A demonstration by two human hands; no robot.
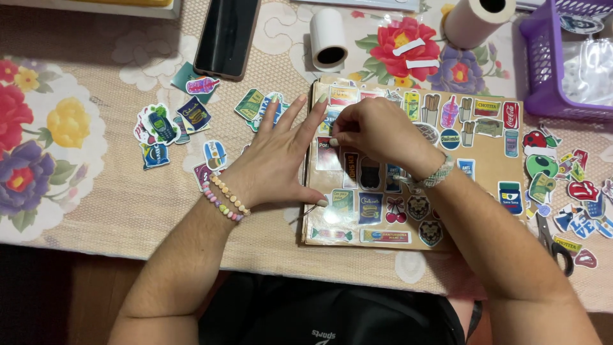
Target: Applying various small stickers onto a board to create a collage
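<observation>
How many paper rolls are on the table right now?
2. One white roll lies on its side above the sticker-covered board, beside the phone. The other roll lies at the top edge beside the purple basket, partly cropped.

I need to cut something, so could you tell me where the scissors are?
The scissors lie at the right edge of the head view, among loose stickers, right of the brown sticker board.

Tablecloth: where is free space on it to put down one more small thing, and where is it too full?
Free: the tablecloth at front left, below the loose stickers, left of the left hand. Smaller patch between phone and white roll. Crowded: sticker-covered board under the right hand, stickers and scissors right.
</observation>
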